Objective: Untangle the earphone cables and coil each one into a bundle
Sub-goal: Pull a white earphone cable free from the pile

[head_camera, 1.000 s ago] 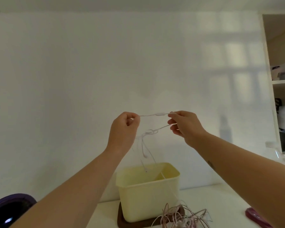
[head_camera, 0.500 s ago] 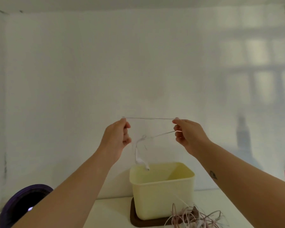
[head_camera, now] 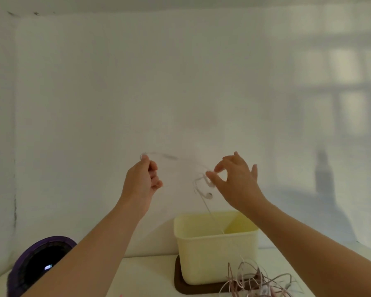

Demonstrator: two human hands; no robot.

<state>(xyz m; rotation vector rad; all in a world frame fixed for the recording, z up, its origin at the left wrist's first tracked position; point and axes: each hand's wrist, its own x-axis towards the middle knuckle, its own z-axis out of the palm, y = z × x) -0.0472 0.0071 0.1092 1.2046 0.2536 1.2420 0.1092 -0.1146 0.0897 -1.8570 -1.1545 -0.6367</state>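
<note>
Both my arms reach up and forward, raised above the counter [head_camera: 150, 273] and in front of the pale wall. My left hand [head_camera: 142, 181] is turned back toward me with the wrist bent. Its fingers are curled into the palm, and its thumb and forefinger pinch the white earphone cable [head_camera: 171, 157] at the very top of the fist. From there the cable sags in a shallow arc across to my right hand [head_camera: 237, 183].

That hand is tipped palm-out, with the outer fingers fanned wide. The forefinger bends down toward the thumb, and a small gap shows between their tips. A knotted loop of the cable sits at the thumb tip. I cannot tell whether I actually have it pinched or it merely hangs there.

An earbud [head_camera: 208, 195] dangles just below the knot, and one strand runs down into the yellow tub [head_camera: 214, 249]. The tub stands on a dark brown base [head_camera: 179, 281] toward the back edge of the counter. A tangled pile of pinkish cables [head_camera: 259, 281] lies just in front of the tub, at the counter's near edge. A round purple object [head_camera: 36, 264] sits near the left end.
</note>
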